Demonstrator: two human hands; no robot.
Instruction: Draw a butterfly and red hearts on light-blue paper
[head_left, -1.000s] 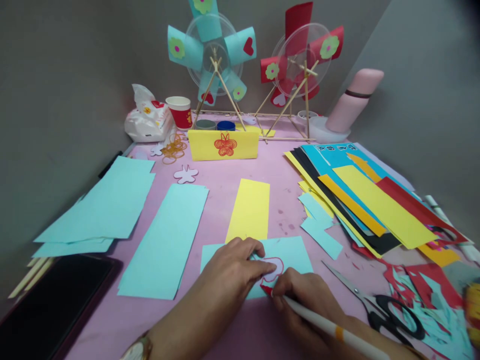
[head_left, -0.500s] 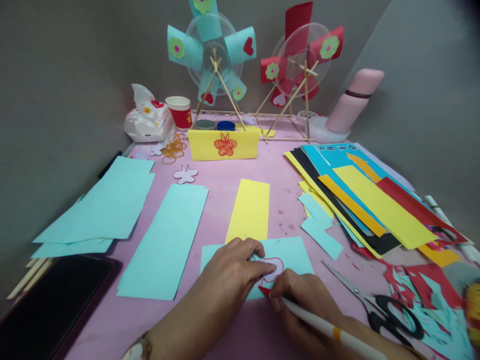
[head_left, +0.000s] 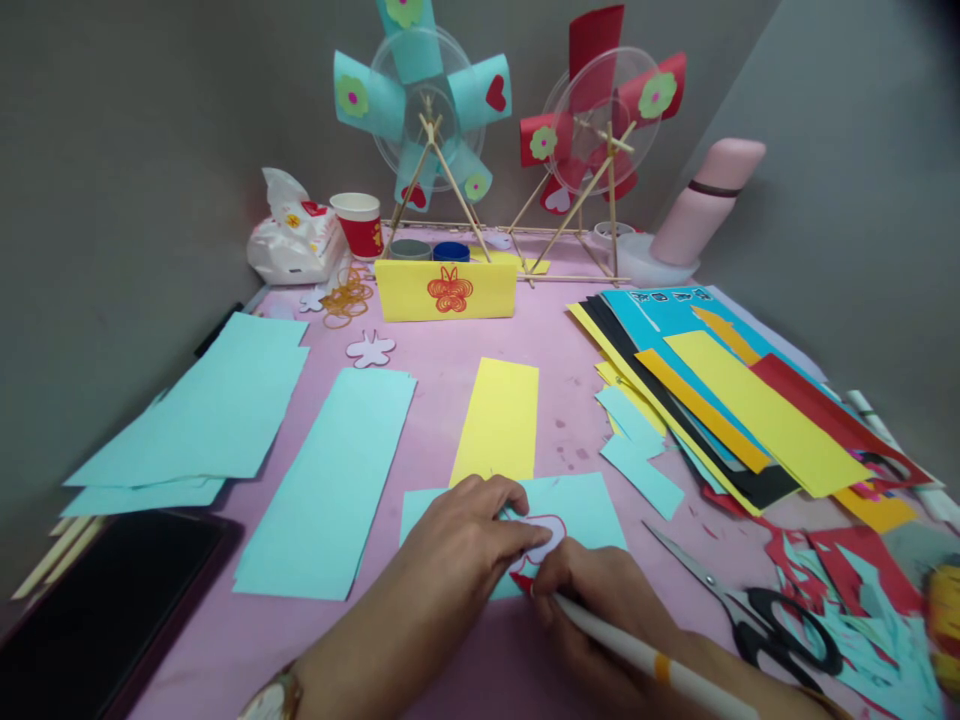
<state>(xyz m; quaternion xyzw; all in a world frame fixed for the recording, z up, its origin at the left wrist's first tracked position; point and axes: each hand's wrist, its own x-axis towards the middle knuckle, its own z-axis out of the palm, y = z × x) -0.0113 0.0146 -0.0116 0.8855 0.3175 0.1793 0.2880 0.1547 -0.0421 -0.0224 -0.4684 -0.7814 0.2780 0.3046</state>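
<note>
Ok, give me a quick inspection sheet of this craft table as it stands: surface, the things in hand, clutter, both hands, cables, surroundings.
Surface: pink table, stained in places.
Job's things: white flower template outlined in red on a light blue sheet; white pen.
Clutter: blue paper stacks, yellow strip, mixed coloured sheets, scissors, red and blue scraps, dark tablet.
Hands: left hand presses the template down; right hand has its grip on the pen, tip at the template's edge.
Cables: nothing seen.
Surroundings: grey walls, two paper pinwheels, red cup, tissue pack, pink bottle.
</note>
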